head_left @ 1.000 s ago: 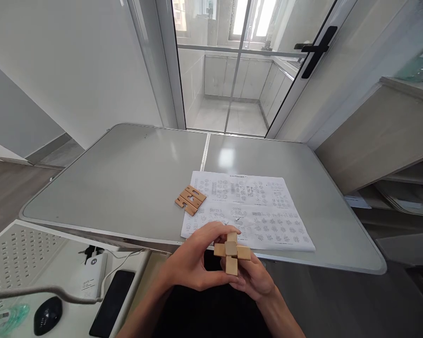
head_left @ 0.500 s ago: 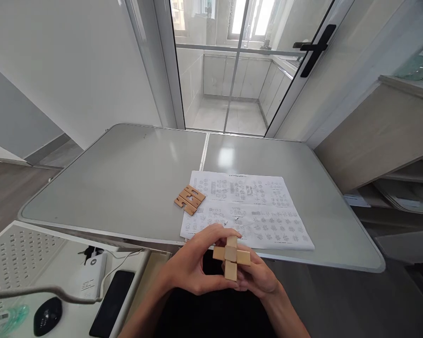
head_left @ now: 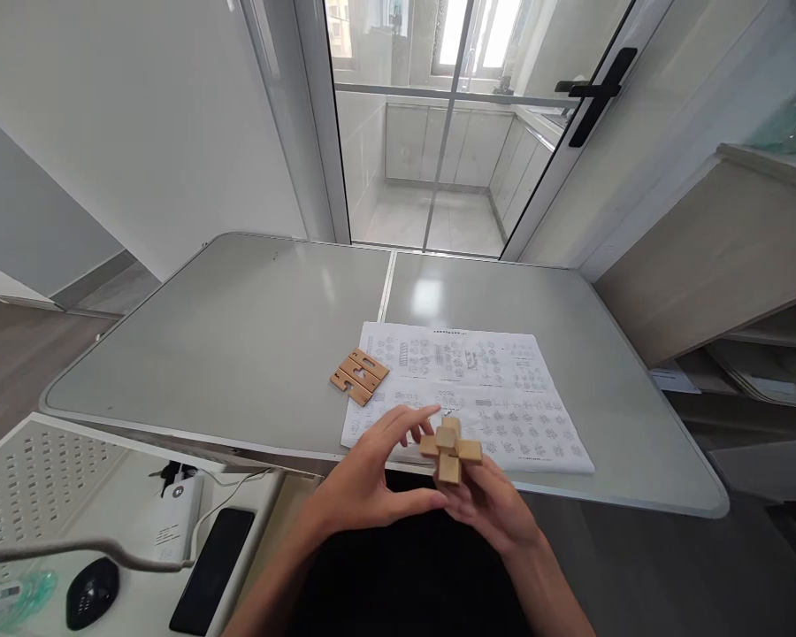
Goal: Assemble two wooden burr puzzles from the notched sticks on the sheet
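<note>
Wooden cross puzzle (head_left: 451, 447) sits raised above the near edge of the desk (head_left: 239, 354), pinched from below in the fingers of the right hand (head_left: 494, 509), so its faces stay clear to view. Left hand (head_left: 364, 482) hovers just beside it with fingers spread, thumb near its base. Loose notched pieces (head_left: 358, 376) lie flat beside the instruction sheet (head_left: 504, 398), within reach.

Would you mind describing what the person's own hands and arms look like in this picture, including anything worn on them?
Both the left hand and the right hand are bare, with no gloves. No rings, watch or bracelet can be seen on either. The forearms are uncovered as far as the frame shows them, with no sleeve edge in view. No markings show on them, though fine detail is too small to tell.
</note>
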### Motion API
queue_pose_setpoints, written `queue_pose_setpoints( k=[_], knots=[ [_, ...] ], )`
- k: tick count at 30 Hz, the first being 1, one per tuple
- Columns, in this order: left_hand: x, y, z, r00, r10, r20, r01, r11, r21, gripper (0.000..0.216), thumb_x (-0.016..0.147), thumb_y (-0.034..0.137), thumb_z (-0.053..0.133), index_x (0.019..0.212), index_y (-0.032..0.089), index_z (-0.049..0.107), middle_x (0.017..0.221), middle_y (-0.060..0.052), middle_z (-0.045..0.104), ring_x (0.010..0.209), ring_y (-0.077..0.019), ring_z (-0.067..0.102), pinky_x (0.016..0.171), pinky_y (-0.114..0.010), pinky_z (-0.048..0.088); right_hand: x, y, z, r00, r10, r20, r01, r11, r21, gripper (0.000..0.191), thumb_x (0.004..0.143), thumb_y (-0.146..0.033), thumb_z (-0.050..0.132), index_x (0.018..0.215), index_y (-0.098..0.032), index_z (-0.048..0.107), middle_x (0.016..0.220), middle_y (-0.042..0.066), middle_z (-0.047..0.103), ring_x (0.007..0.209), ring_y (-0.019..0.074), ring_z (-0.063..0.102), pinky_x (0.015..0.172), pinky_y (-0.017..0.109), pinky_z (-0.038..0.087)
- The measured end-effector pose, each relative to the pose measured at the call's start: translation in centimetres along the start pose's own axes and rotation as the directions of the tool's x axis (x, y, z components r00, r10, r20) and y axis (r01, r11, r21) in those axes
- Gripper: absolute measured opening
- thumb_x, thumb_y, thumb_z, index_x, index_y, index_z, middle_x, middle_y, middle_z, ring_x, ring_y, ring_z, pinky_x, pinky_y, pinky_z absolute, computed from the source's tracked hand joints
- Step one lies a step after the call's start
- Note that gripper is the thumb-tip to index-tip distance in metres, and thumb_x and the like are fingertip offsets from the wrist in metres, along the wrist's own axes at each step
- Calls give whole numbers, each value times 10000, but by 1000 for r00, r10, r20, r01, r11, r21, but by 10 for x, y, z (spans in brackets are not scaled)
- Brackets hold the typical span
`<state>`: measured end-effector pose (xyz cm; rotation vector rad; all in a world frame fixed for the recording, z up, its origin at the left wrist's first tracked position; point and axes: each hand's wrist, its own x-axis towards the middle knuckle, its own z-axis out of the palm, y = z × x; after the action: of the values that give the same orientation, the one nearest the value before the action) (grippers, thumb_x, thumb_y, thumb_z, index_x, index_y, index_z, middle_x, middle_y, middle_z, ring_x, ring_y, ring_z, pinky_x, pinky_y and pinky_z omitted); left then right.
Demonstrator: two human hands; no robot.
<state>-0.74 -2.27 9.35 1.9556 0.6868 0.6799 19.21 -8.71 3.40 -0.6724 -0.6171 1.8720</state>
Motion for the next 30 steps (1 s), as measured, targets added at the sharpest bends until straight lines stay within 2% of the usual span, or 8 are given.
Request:
queue_pose_setpoints(
  k=[3,7,9,11,14,16,24,30],
  knots=[
    [-1,-14,1,989,-71,-131,89,987,133,757,901,425,777,1551,330,402,1438,-107,569,1276,-292,564,1098,-471,491,0,-27,-13,979,-98,-176,60,976,-211,364,936,-548,723,861,-194,678,665,-33,441,541,101,360,507,247,342],
    [-2,-45,-2,930,-54,-363,201,903,380,587,948,428,706,1472,285,482,1480,-122,532,1396,-327,487,1163,-533,437,6,-60,-47,889,-239,-392,37,888,-458,421,927,-592,702,791,-203,616,712,-16,526,557,111,400,520,256,361],
    [-2,-62,-5,887,-38,-460,274,845,459,580,948,426,698,1464,270,486,1497,-130,525,1419,-346,460,1169,-560,421,14,-71,-70,817,-332,-471,6,822,-569,438,894,-631,705,815,-208,618,722,-11,574,546,121,436,521,264,375],
    [0,-77,-9,849,-29,-527,346,785,514,598,942,439,694,1469,261,476,1542,-134,496,1449,-362,425,1190,-587,385,22,-81,-93,695,-487,-529,-71,685,-725,462,857,-664,707,868,-207,639,738,13,652,546,149,506,539,284,414],
    [6,-98,-13,807,-55,-588,445,711,545,717,915,491,702,1518,233,410,1583,-159,460,1492,-392,368,1206,-619,346,33,-95,-121,559,-653,-512,-282,431,-857,472,890,-671,625,864,-201,651,774,69,757,570,201,626,627,325,465],
    [11,-109,-15,804,-82,-590,473,688,550,794,899,521,707,1545,211,364,1605,-176,432,1509,-399,347,1215,-619,331,40,-103,-133,500,-710,-496,-374,339,-863,419,900,-620,619,880,-202,649,777,86,783,623,242,693,690,350,479],
    [29,-123,-19,807,-113,-579,484,689,540,778,906,542,689,1538,218,371,1599,-172,450,1457,-392,415,1187,-600,355,51,-108,-154,364,-784,-502,-433,335,-837,337,924,-549,606,938,-212,597,768,85,795,668,273,743,772,381,490],
    [36,-124,-16,797,-60,-601,469,689,553,717,913,522,689,1508,223,423,1490,-158,560,1364,-388,483,1136,-571,390,51,-108,-159,367,-754,-545,-403,400,-823,389,929,-599,600,947,-212,560,795,93,806,610,264,725,732,384,488]
  ],
)
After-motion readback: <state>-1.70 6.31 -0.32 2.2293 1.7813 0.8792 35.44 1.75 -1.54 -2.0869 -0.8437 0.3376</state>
